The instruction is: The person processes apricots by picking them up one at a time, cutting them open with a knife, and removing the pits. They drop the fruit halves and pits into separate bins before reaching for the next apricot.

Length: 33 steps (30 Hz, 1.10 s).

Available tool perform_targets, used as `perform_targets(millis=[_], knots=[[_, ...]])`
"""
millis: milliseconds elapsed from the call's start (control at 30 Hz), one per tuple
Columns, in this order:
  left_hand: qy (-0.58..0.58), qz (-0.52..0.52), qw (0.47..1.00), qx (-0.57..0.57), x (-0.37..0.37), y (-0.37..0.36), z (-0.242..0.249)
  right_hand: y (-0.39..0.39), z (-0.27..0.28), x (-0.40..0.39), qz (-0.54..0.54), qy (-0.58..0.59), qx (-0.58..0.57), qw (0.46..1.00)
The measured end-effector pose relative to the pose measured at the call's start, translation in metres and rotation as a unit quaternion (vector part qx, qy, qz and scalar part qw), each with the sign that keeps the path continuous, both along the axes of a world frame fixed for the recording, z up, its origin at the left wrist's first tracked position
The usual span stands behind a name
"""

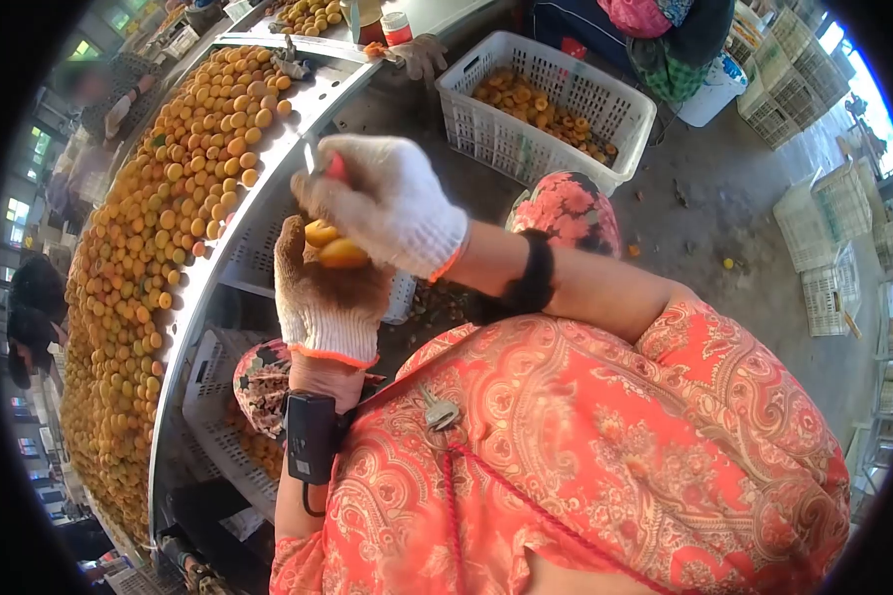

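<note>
My left hand [325,302], in a stained knitted glove, holds a split apricot [342,254], its orange halves showing at the fingers. Just above it, my right hand [392,203] wears a whiter glove and is closed on a small knife [336,167] with a red handle; its short blade points up. The two gloves are close together, and the right one partly hides the fruit. Beside them, many whole apricots [169,198] cover a long metal table [313,114].
A white crate [615,109] with cut apricots stands above right. Another crate [208,397] with fruit sits below the table edge. Stacked crates [829,233] are at the far right. Other people, one in a green sleeve [670,74], are nearby. A loose glove [422,58] lies at the table's edge.
</note>
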<state>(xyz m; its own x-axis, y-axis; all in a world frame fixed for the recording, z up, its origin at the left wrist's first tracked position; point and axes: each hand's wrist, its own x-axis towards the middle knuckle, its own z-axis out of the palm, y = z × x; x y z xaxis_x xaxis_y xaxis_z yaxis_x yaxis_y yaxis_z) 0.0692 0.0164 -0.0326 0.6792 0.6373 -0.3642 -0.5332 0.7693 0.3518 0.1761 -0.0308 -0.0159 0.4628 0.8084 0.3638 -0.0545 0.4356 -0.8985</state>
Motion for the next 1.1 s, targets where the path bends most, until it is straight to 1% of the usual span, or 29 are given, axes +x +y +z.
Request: perform_targets(millis=[33,67,133,167,200,267,300,333,367,400,467,500,533,600,633,700,733,800,833,867,900,933,967,1033,1067,1100], knots=[[0.001,-0.029,1.0,0.006,-0.008,0.002,-0.004,0.001,0.004,0.005,-0.064,-0.065,-0.016,0.996],[0.002,-0.027,1.0,0.005,-0.014,0.004,-0.005,-0.002,0.009,0.007,-0.056,-0.012,-0.015,0.998],[-0.09,-0.157,0.981,0.073,-0.019,0.006,0.001,-0.001,0.011,0.02,-0.122,-0.084,0.012,0.989],[-0.049,-0.119,0.99,0.057,-0.018,-0.001,0.007,-0.007,0.014,0.028,-0.17,-0.166,-0.006,0.971],[-0.05,-0.12,0.99,0.056,-0.019,0.001,0.006,-0.015,0.021,0.034,-0.147,-0.168,0.0,0.975],[-0.085,-0.156,0.975,0.136,-0.023,0.005,0.002,-0.024,0.031,0.037,-0.141,-0.143,0.001,0.98],[-0.062,-0.145,0.977,0.14,-0.024,0.003,0.004,-0.022,0.03,0.038,-0.142,-0.145,0.0,0.979],[-0.064,-0.146,0.977,0.139,-0.024,0.002,0.007,-0.017,0.029,0.04,-0.135,-0.093,0.062,0.985],[-0.037,-0.133,0.982,0.127,-0.024,0.0,0.01,-0.015,0.028,0.041,-0.127,-0.04,0.123,0.983],[-0.009,-0.121,0.986,0.115,-0.024,0.0,0.012,-0.018,0.032,0.038,-0.127,-0.041,0.123,0.983],[-0.004,-0.126,0.985,0.119,-0.025,0.0,0.012,-0.027,0.044,0.026,-0.047,0.023,0.108,0.993],[0.001,-0.131,0.984,0.124,-0.025,0.001,0.012,-0.024,0.041,0.024,-0.025,0.03,0.108,0.993],[0.001,-0.131,0.984,0.125,-0.025,0.001,0.011,-0.024,0.04,0.023,-0.025,0.03,0.109,0.993],[0.019,-0.136,0.981,0.138,-0.026,0.0,0.012,-0.027,0.042,0.019,0.01,0.0,0.035,0.999],[0.02,-0.135,0.981,0.138,-0.025,-0.003,0.015,-0.028,0.041,0.022,-0.006,-0.064,0.011,0.998],[0.106,-0.06,0.991,0.053,-0.02,-0.011,0.025,-0.026,0.038,0.021,-0.003,-0.068,0.008,0.998],[0.106,-0.06,0.991,0.053,-0.021,-0.009,0.022,-0.025,0.038,0.021,0.0,-0.073,0.005,0.997],[0.048,-0.129,0.981,0.138,-0.025,-0.005,0.013,-0.025,0.04,0.023,-0.003,-0.09,-0.009,0.996],[0.048,-0.13,0.981,0.137,-0.025,-0.007,0.013,-0.024,0.041,0.024,-0.004,-0.107,-0.024,0.994],[0.06,-0.128,0.975,0.173,-0.025,-0.009,0.014,-0.023,0.04,0.022,-0.004,-0.107,-0.024,0.994],[0.072,-0.126,0.967,0.209,-0.024,-0.011,0.014,-0.021,0.039,0.018,0.009,-0.057,0.005,0.998],[0.072,-0.127,0.967,0.209,-0.025,-0.011,0.015,-0.019,0.039,0.016,0.021,-0.007,0.033,0.999],[0.086,-0.132,0.961,0.228,-0.026,-0.013,0.015,-0.019,0.039,0.016,0.02,-0.007,0.033,0.999],[0.101,-0.14,0.954,0.246,-0.023,-0.019,0.019,-0.019,0.039,0.016,0.108,0.096,0.044,0.989],[0.15,-0.126,0.949,0.246,-0.019,-0.026,0.025,-0.018,0.038,0.016,0.107,0.096,0.044,0.989],[0.199,-0.113,0.942,0.245,-0.016,-0.03,0.027,-0.016,0.038,0.016,0.136,0.147,0.062,0.978]])
